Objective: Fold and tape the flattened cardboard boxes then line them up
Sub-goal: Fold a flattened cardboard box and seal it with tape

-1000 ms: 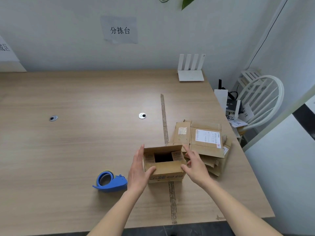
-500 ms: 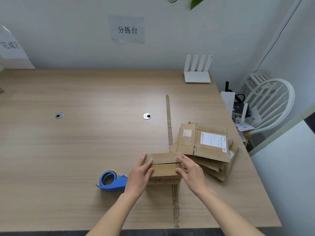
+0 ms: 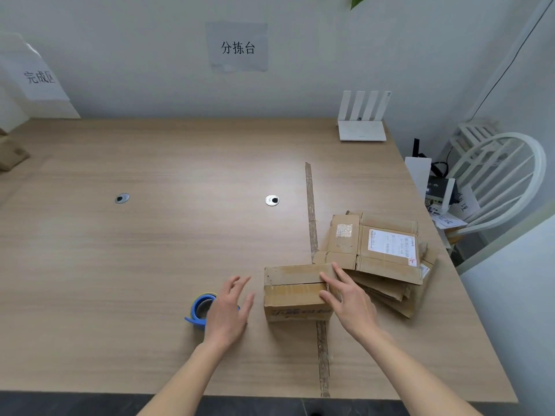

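- While your right hand (image 3: 348, 298) presses flat-fingered on the closed top flaps of the folded box (image 3: 295, 291), you grip nothing with it; the fingers lie straight across the seam, holding the flaps down.
- Your left hand (image 3: 229, 310) hovers clear of the box, fingers spread and relaxed, holding nothing, directly above the blue tape dispenser (image 3: 199, 309) (contact with it cannot be confirmed).
- You have the box standing on the table (image 3: 150, 265) near the front edge, just right of the dispenser and touching the near corner of the stack of flattened boxes (image 3: 381, 253).
- Work done, as judged: one box is folded into shape with its top flaps shut. No fresh tape is evident across the seam, so you should treat taping as outstanding.
- Work left, as judged: you must tape this box, then fold and tape each piece in the stack (several sheets, exact count not legible), then line them all up.
- You have no finished row on the table; some cardboard (image 3: 12, 154) shows at the far left edge, its state undetermined.
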Tool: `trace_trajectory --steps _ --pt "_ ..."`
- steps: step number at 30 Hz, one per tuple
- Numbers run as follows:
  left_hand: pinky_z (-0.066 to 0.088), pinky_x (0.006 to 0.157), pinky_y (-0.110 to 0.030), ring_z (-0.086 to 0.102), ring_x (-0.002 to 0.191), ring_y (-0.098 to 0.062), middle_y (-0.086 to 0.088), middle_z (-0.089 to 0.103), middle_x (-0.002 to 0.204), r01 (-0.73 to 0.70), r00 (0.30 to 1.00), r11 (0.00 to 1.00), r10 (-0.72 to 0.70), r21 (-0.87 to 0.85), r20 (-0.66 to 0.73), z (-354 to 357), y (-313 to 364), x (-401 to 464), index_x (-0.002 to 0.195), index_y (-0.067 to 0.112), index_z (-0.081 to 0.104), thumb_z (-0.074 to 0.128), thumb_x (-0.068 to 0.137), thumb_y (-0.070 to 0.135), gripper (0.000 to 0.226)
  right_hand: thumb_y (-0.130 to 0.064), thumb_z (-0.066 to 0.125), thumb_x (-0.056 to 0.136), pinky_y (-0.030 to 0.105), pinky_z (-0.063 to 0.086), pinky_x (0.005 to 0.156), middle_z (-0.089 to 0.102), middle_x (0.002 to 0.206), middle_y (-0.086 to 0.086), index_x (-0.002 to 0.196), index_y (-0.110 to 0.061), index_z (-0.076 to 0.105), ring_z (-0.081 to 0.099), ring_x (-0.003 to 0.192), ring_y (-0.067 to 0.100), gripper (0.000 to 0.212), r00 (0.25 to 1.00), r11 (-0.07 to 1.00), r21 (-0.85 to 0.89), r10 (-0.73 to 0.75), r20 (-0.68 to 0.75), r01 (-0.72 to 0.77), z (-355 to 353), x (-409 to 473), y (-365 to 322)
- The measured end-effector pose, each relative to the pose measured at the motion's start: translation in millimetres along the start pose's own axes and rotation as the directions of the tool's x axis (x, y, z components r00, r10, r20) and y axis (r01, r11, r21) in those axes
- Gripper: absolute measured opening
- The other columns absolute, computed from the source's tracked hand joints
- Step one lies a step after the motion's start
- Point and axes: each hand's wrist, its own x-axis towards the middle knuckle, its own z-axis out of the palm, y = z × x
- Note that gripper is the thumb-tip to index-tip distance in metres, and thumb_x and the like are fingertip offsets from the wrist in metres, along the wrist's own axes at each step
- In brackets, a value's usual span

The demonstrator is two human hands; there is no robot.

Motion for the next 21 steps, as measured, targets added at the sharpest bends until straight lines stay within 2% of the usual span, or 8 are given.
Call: trace_trajectory --steps 3,6,9,11,12,14,18,21 --pt "0.048 0.093 -0.033 0.049 0.128 -0.017 0.007 0.046 0.146 0.12 0.986 0.969 -0.142 0.216 0.088 -2 -48 -15 0.152 0.034 0.038 0.062 0.091 0.054 0.068 -0.053 0.059 0.097 0.034 0.051 0.078 0.017 0.159 -0.034 0.14 -0.053 0.05 0.053 0.131 0.012 0.044 1.0 1.0 -0.003 -0.009 -0.005 0.009 1 1 0" --pt "0.039 0.103 -0.032 0.048 0.122 -0.022 0.0 0.048 0.14 0.085 0.967 0.886 -0.184 0.457 0.177 5 -74 -23 0.157 0.039 0.021 0.059 0.085 0.068 0.087 -0.053 0.06 0.096 0.034 0.048 0.077 0.018 0.159 -0.034 0.138 -0.054 0.052 0.054 0.129 0.01 0.043 1.0 1.0 0.01 -0.005 -0.009 0.005 1 1 3" --pt "0.029 0.115 -0.036 0.05 0.116 -0.023 -0.001 0.057 0.119 0.037 0.967 0.851 -0.162 0.524 0.195 15 -83 -17 0.157 0.043 0.015 0.059 0.084 0.068 0.089 -0.053 0.06 0.096 0.032 0.045 0.075 0.019 0.158 -0.035 0.137 -0.053 0.054 0.057 0.124 0.007 0.042 1.0 1.0 0.02 -0.009 -0.018 0.009 5 1 6" --pt "0.036 0.109 -0.034 0.052 0.113 -0.023 0.0 0.056 0.107 0.034 0.963 0.872 -0.16 0.489 0.217 19 -86 -8 0.156 0.045 0.018 0.059 0.089 0.059 0.08 -0.052 0.06 0.096 0.034 0.047 0.076 0.02 0.159 -0.034 0.137 -0.052 0.054 0.056 0.125 0.007 0.042 0.999 1.0 0.015 -0.021 -0.029 0.022 8 2 8" --pt "0.042 0.098 -0.032 0.052 0.107 -0.023 0.0 0.054 0.104 0.04 0.956 0.884 -0.169 0.465 0.238 19 -88 -5 0.154 0.044 0.024 0.058 0.091 0.055 0.073 -0.051 0.061 0.096 0.035 0.049 0.079 0.022 0.16 -0.032 0.138 -0.051 0.055 0.054 0.128 0.008 0.042 0.999 0.999 0.013 -0.03 -0.035 0.03 9 3 9" --pt "0.044 0.082 -0.032 0.053 0.095 -0.021 0.001 0.052 0.101 0.026 0.935 0.92 -0.161 0.392 0.317 13 -87 -3 0.149 0.041 0.035 0.057 0.093 0.052 0.061 -0.044 0.064 0.096 0.038 0.05 0.091 0.029 0.161 -0.022 0.139 -0.043 0.057 0.046 0.135 0.011 0.043 0.998 0.999 0.003 -0.049 -0.05 0.049 11 5 9" --pt "0.051 0.088 -0.036 0.057 0.1 -0.007 0.016 0.061 0.107 0.064 0.889 0.996 -0.086 0.064 0.449 -32 -68 -12 0.13 0.052 0.046 0.058 0.084 0.058 0.049 -0.027 0.072 0.092 0.04 0.048 0.102 0.048 0.149 -0.001 0.133 -0.02 0.066 0.045 0.129 0.023 0.042 0.985 0.978 -0.152 -0.154 -0.076 0.141 12 11 3" --pt "0.059 0.078 -0.035 0.065 0.095 -0.003 0.022 0.068 0.106 0.084 0.912 0.988 -0.026 -0.126 0.41 -81 -26 -2 0.122 0.051 0.054 0.071 0.08 0.062 0.046 -0.022 0.07 0.093 0.031 0.044 0.102 0.053 0.136 -0.004 0.133 -0.012 0.064 0.045 0.121 0.019 0.042 0.982 0.965 -0.182 -0.191 -0.004 0.187 7 14 -7"
